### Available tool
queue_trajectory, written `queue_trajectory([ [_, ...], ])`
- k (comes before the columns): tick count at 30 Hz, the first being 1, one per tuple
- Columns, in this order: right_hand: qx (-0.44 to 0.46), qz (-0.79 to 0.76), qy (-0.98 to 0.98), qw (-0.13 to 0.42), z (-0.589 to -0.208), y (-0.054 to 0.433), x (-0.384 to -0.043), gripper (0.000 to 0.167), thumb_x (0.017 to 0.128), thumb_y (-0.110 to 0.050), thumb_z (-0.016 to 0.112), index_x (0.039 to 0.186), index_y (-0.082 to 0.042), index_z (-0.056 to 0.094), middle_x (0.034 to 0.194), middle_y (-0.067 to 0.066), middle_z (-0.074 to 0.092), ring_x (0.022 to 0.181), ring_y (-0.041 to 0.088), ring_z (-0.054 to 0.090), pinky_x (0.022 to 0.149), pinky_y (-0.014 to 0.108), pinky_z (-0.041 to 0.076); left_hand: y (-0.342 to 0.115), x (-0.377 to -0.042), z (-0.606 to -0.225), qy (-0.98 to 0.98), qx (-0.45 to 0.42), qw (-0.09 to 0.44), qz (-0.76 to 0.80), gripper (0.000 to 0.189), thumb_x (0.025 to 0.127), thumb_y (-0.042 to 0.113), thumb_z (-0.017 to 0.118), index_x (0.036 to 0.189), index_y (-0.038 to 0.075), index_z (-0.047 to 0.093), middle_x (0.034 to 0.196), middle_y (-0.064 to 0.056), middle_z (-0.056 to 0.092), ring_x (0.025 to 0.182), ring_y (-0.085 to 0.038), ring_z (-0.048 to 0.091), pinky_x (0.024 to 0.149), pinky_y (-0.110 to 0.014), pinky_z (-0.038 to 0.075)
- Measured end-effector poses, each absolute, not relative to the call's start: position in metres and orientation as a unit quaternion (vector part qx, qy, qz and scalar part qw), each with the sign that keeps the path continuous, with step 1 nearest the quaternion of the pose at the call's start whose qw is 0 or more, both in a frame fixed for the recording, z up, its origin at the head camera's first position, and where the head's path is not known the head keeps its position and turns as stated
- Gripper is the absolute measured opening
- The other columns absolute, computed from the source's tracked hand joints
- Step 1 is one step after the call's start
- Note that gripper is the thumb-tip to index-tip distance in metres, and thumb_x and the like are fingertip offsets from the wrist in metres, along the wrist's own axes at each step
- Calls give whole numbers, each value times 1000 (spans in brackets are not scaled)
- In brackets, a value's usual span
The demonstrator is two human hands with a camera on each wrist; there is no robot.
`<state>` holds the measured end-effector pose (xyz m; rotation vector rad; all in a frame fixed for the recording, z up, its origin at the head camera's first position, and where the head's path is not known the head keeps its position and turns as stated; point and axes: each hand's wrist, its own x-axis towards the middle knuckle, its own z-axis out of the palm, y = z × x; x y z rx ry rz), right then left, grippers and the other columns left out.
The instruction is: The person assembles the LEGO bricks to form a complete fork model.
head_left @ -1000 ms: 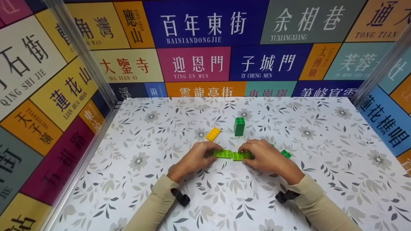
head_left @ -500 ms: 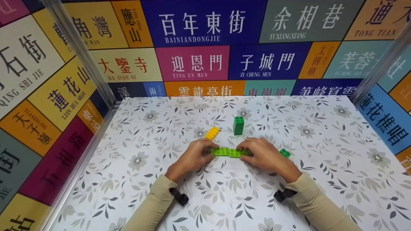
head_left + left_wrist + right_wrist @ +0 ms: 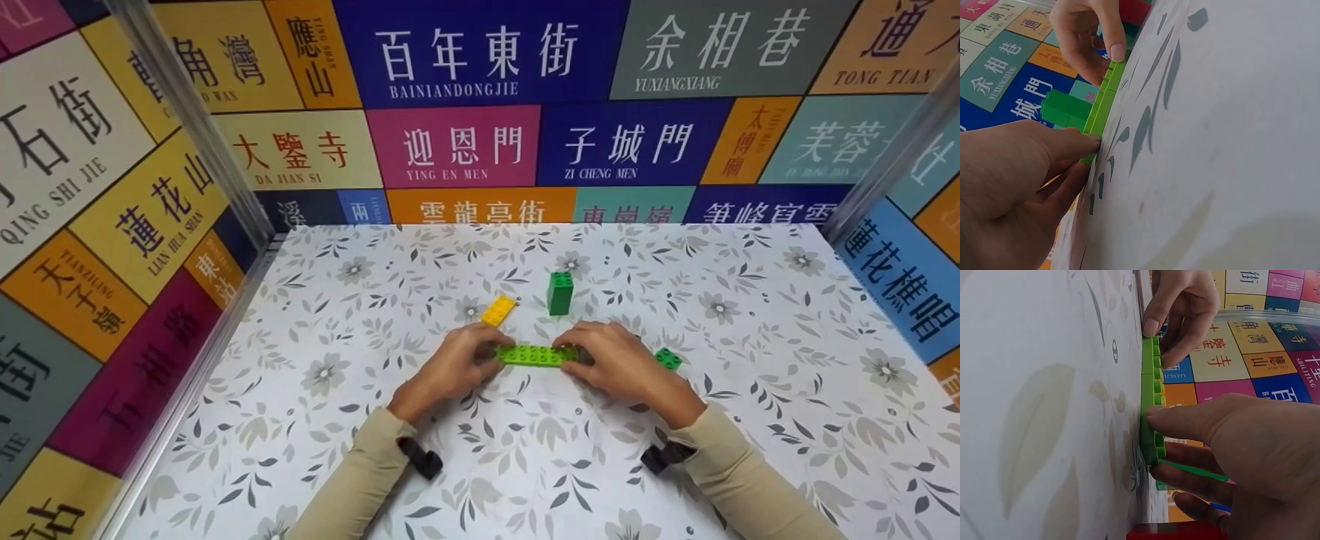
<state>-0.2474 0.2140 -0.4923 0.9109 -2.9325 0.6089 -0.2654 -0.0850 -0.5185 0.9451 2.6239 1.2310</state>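
Two light green toy bricks lie end to end on the table in the head view, forming one straight studded row. My left hand (image 3: 450, 364) pinches the left brick (image 3: 517, 355) between thumb and fingers at its outer end. The right brick (image 3: 547, 356) is pinched by my right hand (image 3: 611, 361), whose thumb (image 3: 1171, 422) presses its near side in the right wrist view. A thin seam between the bricks shows there, with their ends meeting. My fingers cover both outer ends.
Behind the row stands an upright dark green block (image 3: 559, 294), and a yellow brick (image 3: 498, 310) lies flat to its left. A small dark green brick (image 3: 667, 358) sits right of my right hand. Something red (image 3: 1176, 531) shows low in the right wrist view. Sign-patterned walls enclose the table.
The two light green bricks, slightly offset from each other before, now line up straight end to end. Both hands keep their hold and have moved only slightly.
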Motion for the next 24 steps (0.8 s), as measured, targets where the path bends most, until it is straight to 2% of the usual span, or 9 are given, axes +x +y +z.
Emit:
queue_trajectory([
  [10, 286, 194, -938, 9, -492, 214, -247, 35, 96, -29, 85, 128, -18, 78, 120, 1, 78, 104, 21, 71, 94, 49, 58, -85, -264, -518, 857, 317, 38, 405, 35, 97, 2, 77, 131, 9, 75, 131, -10, 72, 120, -23, 73, 104, -35, 62],
  [16, 275, 197, -941, 10, -492, 214, -247, 40, 96, -34, 85, 131, -18, 77, 122, 2, 77, 103, 21, 70, 94, 49, 58, -83, -265, -519, 859, 302, 54, 410, 39, 98, 3, 76, 136, 7, 72, 135, -10, 71, 121, -21, 72, 105, -35, 61],
  [20, 264, 218, -939, 28, -488, 217, -248, 43, 98, -36, 82, 135, -15, 75, 126, 4, 77, 107, 23, 73, 93, 49, 60, -83, -265, -519, 857, 292, 63, 420, 44, 97, 2, 77, 140, 5, 68, 137, -11, 71, 123, -21, 72, 108, -35, 60],
  [24, 255, 241, -934, 58, -482, 226, -253, 38, 101, -33, 78, 134, -14, 75, 127, 5, 78, 110, 26, 75, 93, 50, 62, -84, -263, -520, 852, 291, 67, 430, 45, 97, 1, 76, 141, 5, 67, 138, -12, 70, 123, -22, 72, 109, -36, 59],
])
